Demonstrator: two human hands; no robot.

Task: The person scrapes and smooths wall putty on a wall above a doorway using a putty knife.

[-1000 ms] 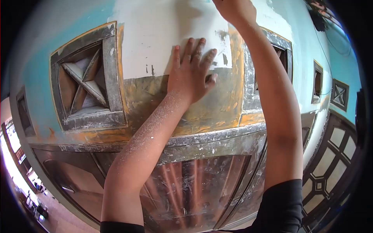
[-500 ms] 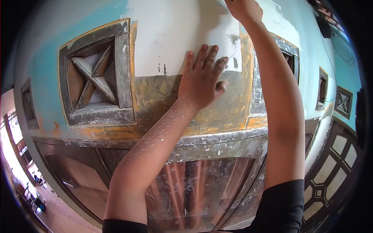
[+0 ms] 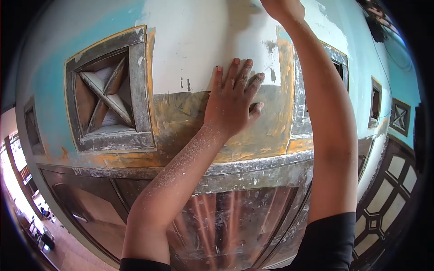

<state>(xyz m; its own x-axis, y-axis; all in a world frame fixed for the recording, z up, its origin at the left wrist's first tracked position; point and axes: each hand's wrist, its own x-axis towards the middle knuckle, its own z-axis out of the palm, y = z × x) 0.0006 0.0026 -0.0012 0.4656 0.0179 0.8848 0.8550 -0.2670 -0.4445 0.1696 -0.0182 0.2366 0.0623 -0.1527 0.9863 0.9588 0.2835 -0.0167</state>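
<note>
My left hand [image 3: 233, 99] lies flat with fingers spread on the wall, across the lower edge of a white patch [image 3: 194, 49] and the brown, orange-streaked band [image 3: 178, 117] beneath it. Pale dust covers its forearm and fingers. At the top edge of the view, my right hand [image 3: 285, 10] is raised against the white part of the wall; its fingers are cut off by the frame, so what it may hold is hidden. A soft shadow falls on the white patch beside it.
A square wooden vent with crossed slats [image 3: 106, 95] sits left of my hands, another vent [image 3: 339, 67] behind my right forearm. Below runs a worn wooden beam [image 3: 253, 176] over a glass pane with curtains [image 3: 226, 226]. A panelled door [image 3: 384, 198] stands far right.
The view has shifted slightly, so the wall and my left hand appear a little lower. My left hand stays flat on the wall; my right hand remains at the top edge.
</note>
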